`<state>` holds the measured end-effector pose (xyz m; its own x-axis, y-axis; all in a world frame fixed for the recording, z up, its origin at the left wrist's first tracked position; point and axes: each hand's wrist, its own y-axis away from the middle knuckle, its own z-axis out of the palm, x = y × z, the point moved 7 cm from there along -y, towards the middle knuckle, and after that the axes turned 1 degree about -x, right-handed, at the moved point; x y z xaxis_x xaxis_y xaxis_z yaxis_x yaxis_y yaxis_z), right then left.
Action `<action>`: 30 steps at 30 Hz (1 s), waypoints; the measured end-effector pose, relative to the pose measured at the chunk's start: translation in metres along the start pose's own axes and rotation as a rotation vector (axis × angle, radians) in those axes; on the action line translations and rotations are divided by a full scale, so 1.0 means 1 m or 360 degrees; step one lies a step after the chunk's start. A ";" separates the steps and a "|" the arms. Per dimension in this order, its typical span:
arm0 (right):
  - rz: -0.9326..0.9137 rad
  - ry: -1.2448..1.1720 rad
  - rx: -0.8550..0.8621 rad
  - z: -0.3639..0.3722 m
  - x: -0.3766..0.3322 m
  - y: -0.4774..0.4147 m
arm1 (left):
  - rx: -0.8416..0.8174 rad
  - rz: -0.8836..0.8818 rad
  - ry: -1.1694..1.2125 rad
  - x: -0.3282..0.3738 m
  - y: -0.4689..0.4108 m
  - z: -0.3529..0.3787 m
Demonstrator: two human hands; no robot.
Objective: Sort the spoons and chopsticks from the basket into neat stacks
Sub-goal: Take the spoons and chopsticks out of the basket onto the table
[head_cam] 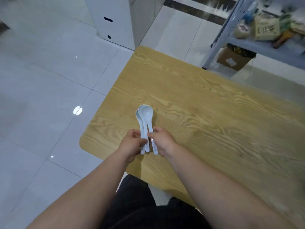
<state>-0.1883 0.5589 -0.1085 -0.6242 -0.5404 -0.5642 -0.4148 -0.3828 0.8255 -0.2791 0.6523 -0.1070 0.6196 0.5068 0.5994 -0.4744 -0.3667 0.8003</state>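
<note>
Three white soup spoons [145, 116] are nested together, bowls pointing away from me, over the left part of the wooden table [206, 113]. My left hand [132, 144] grips the handles from the left side. My right hand [162, 141] pinches the handles from the right, thumb on top. The handle ends stick out below both hands. No basket and no chopsticks are in view.
The table's left edge and rounded corner lie just left of my hands, with white tiled floor [49, 96] beyond. A white cabinet [113, 22] stands at the back. A metal shelf [247, 30] with packages and a cardboard box [231, 58] stands at the back right.
</note>
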 end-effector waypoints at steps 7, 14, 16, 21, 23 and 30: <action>-0.0089 0.0234 0.0389 0.052 -0.074 -0.059 | 0.0099 0.0209 -0.0573 0.071 -0.072 -0.060; -0.0312 0.1128 0.0660 0.050 -0.089 -0.075 | 0.0091 0.1071 -0.1856 0.105 -0.092 -0.061; -0.0383 0.1258 0.0608 0.051 -0.087 -0.073 | -0.0006 0.1274 -0.2093 0.095 -0.095 -0.051; -0.0443 0.1277 0.0347 0.042 -0.078 -0.064 | 0.0008 0.1089 -0.2537 0.087 -0.090 -0.040; -0.0474 0.1266 0.0304 0.028 -0.078 -0.048 | 0.0011 0.1025 -0.2567 0.085 -0.083 -0.037; -0.0484 0.1448 0.0406 -0.049 -0.014 0.051 | -0.0280 0.1212 -0.2519 0.065 0.008 0.026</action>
<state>-0.1684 0.5106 -0.0589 0.2340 -0.8561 -0.4607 -0.6696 -0.4855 0.5621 -0.2266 0.6625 -0.0609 0.1542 -0.9326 0.3262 -0.9095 -0.0050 0.4157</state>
